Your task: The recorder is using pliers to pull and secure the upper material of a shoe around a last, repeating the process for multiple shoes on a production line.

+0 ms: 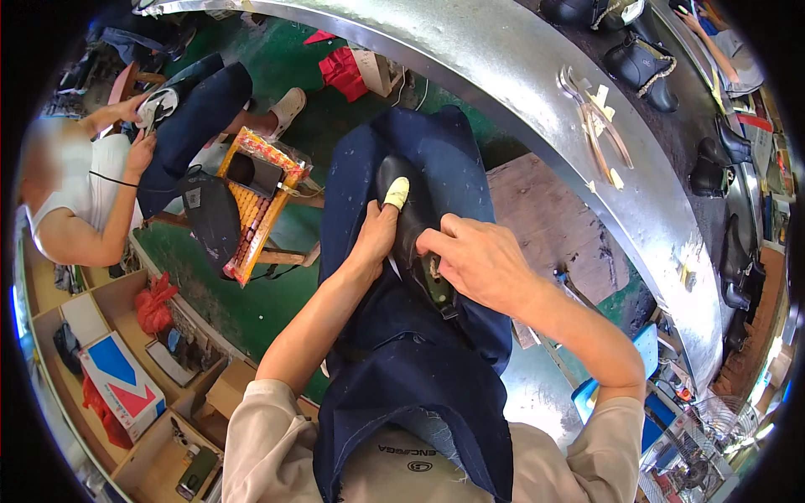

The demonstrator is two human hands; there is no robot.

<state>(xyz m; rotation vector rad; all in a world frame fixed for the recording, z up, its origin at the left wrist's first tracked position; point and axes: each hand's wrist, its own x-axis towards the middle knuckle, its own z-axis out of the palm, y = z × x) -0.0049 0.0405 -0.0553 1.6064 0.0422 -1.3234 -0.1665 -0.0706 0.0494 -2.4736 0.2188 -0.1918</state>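
A black leather shoe [410,214] lies lengthwise on my lap, its toe pointing away from me. A green shoe last [439,291] shows in its opening, near my body. My left hand [377,232] grips the shoe's left side, the thumb pressed on top and wrapped in a yellow finger cover. At the shoe's opening, my right hand [475,258] is closed, with thumb and forefinger pinched against the upper's edge. What lies between those fingertips is hidden. Under the shoe is the dark blue apron [352,180] over my legs.
A curved metal bench [503,71] arcs from far left to right, with pincers [594,126] on it. Black shoes [641,71] stand beyond. At left are a stool [260,210] with a black bag [214,214], a seated co-worker [92,180] and wooden compartments [126,314].
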